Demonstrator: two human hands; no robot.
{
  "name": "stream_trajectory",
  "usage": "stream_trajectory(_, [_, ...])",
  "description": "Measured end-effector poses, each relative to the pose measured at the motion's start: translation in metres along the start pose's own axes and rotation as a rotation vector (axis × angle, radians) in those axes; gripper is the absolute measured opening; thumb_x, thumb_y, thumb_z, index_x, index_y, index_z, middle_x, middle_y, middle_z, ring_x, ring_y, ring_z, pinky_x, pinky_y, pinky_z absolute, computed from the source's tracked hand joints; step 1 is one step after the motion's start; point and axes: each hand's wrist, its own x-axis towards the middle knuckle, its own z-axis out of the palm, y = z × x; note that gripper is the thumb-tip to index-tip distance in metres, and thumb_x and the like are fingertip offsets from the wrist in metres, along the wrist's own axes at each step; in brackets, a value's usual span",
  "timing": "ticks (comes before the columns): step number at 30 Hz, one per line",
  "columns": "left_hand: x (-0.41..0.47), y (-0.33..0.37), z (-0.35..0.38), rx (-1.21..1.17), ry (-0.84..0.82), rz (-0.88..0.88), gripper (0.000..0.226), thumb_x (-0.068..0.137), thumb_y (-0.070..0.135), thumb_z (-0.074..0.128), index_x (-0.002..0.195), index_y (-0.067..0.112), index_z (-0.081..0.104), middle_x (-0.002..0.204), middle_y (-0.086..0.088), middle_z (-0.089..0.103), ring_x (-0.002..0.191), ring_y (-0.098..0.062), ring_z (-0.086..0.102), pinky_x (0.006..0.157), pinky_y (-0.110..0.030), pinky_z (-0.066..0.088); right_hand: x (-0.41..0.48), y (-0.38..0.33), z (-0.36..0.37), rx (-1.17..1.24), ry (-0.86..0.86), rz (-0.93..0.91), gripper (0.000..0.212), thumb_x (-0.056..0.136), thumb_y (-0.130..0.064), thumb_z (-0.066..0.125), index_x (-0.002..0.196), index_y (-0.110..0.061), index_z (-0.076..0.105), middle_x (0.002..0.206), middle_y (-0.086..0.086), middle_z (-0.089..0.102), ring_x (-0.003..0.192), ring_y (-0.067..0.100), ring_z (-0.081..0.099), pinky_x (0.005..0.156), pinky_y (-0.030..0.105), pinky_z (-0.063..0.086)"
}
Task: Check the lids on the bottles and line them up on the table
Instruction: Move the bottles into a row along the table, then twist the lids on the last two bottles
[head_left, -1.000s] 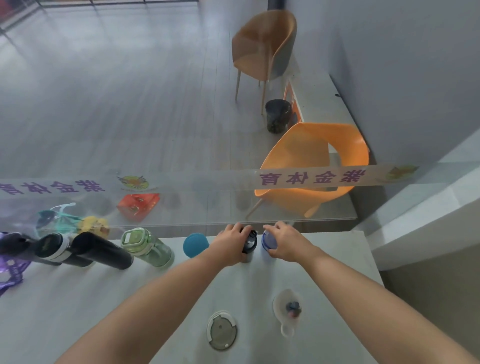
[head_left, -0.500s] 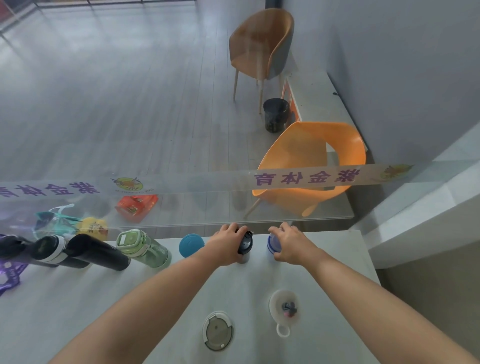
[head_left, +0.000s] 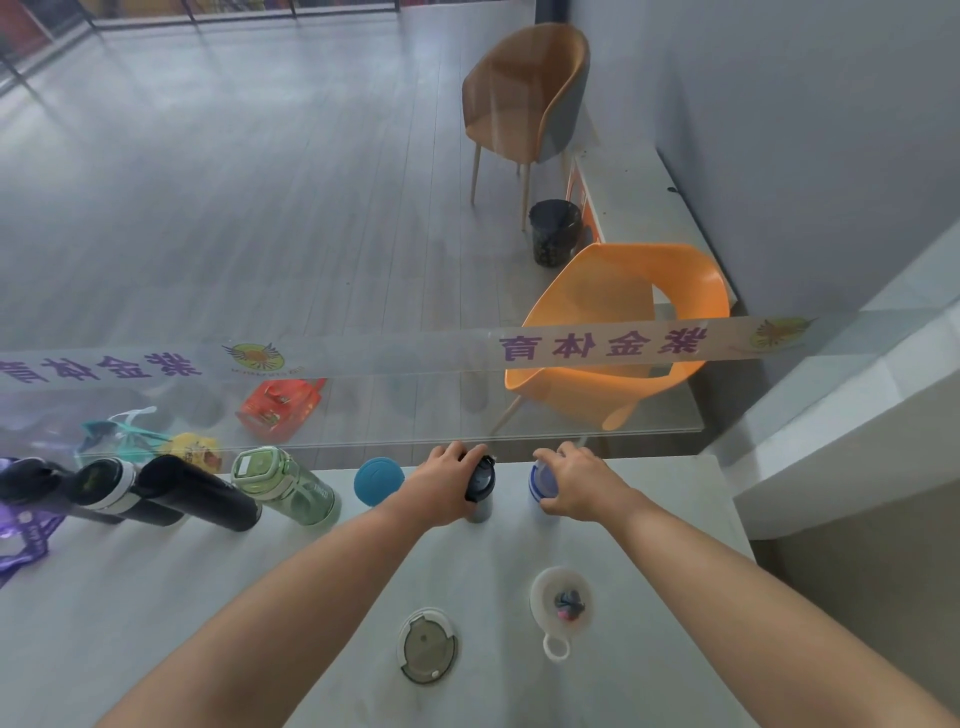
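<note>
Black-lidded bottle was standing upright at the far edge of the table, right up against the glass panel, and the left hand was wrapped around its top from the left side, fingers curled shut on the lid. Just to its right, the blue-and-white bottle also stood upright, with the right hand cupped over its cap, fingers bent down around it. So each hand already had its own bottle, long axes vertical, lids straight under the palms. Looked to me like a twist check on both, no reaching needed. Both sat at the right end of the row, past the teal bottle and green bottle. Two more, a grey-lidded one and a white-lidded one, waited nearer the person, well apart from the row.
</note>
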Motion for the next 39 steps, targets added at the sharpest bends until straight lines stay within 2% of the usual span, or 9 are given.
stream_trajectory(4, [-0.017,0.006,-0.002,0.035,0.064,0.006,0.095,0.082,0.046,0.074,0.152,0.029,0.012,0.153,-0.003,0.025,0.136,-0.031,0.028,0.11,-0.048,0.039,-0.013,0.003,0.002,-0.089,0.098,-0.04,0.095,0.079,-0.067,0.066,0.156,-0.032,0.022,0.151,0.005,0.041,0.136,0.032,0.042,0.111,0.045,0.034])
stream_trajectory(8, [-0.053,0.015,-0.003,0.043,0.252,0.172,0.064,0.092,0.049,0.058,0.146,0.025,0.032,0.147,0.002,0.037,0.132,-0.022,0.033,0.109,-0.04,0.04,-0.037,-0.004,0.005,-0.045,0.289,-0.097,0.071,0.085,-0.057,0.066,0.146,-0.028,0.043,0.146,0.002,0.048,0.134,0.027,0.045,0.108,0.042,0.038])
stream_trajectory(11, [-0.081,0.015,0.006,0.08,0.16,0.301,0.05,0.096,0.048,0.05,0.138,0.022,0.045,0.138,0.002,0.046,0.124,-0.019,0.041,0.104,-0.036,0.042,-0.058,-0.011,0.015,-0.015,0.364,-0.133,0.051,0.086,-0.047,0.066,0.13,-0.023,0.057,0.134,0.0,0.058,0.122,0.026,0.054,0.101,0.038,0.042])
stream_trajectory(14, [-0.106,0.01,0.019,0.11,0.022,0.321,0.052,0.094,0.055,0.05,0.137,0.026,0.045,0.136,0.002,0.047,0.121,-0.021,0.044,0.098,-0.037,0.044,-0.081,-0.023,0.029,-0.029,0.395,-0.117,0.041,0.089,-0.042,0.064,0.123,-0.02,0.063,0.127,0.002,0.063,0.116,0.028,0.058,0.098,0.039,0.045])
stream_trajectory(20, [-0.156,0.003,0.059,0.186,-0.151,0.256,0.084,0.076,0.07,0.06,0.145,0.037,0.026,0.147,0.001,0.034,0.13,-0.027,0.036,0.102,-0.045,0.04,-0.119,-0.053,0.067,-0.096,0.132,0.015,0.064,0.087,-0.056,0.06,0.143,-0.029,0.046,0.138,0.002,0.052,0.127,0.027,0.05,0.105,0.039,0.038])
stream_trajectory(24, [-0.176,-0.006,0.079,0.229,-0.156,0.247,0.096,0.073,0.062,0.07,0.146,0.041,0.012,0.149,-0.004,0.027,0.128,-0.033,0.036,0.098,-0.049,0.043,-0.13,-0.062,0.094,-0.126,0.001,0.114,0.079,0.082,-0.057,0.065,0.15,-0.032,0.034,0.145,0.006,0.044,0.132,0.032,0.046,0.107,0.041,0.037])
stream_trajectory(29, [-0.182,-0.013,0.093,0.191,-0.103,0.192,0.082,0.079,0.035,0.068,0.144,0.038,0.018,0.142,-0.007,0.029,0.118,-0.035,0.043,0.087,-0.047,0.051,-0.128,-0.065,0.109,-0.195,-0.009,0.135,0.074,0.083,-0.049,0.068,0.147,-0.031,0.037,0.143,0.007,0.045,0.129,0.033,0.045,0.103,0.042,0.038])
stream_trajectory(33, [-0.178,-0.011,0.095,0.149,-0.098,0.169,0.077,0.076,0.036,0.067,0.14,0.035,0.024,0.137,-0.007,0.033,0.111,-0.034,0.044,0.08,-0.044,0.053,-0.124,-0.059,0.11,-0.237,-0.02,0.172,0.074,0.08,-0.05,0.07,0.144,-0.033,0.037,0.139,0.007,0.044,0.121,0.035,0.05,0.095,0.044,0.043])
stream_trajectory(39, [-0.159,0.013,0.092,0.149,-0.09,0.17,0.076,0.076,0.038,0.07,0.138,0.034,0.027,0.135,-0.006,0.036,0.109,-0.032,0.045,0.081,-0.042,0.053,-0.119,-0.04,0.109,-0.148,-0.046,0.221,0.054,0.082,-0.03,0.063,0.133,-0.028,0.045,0.132,0.008,0.042,0.116,0.037,0.049,0.09,0.045,0.049])
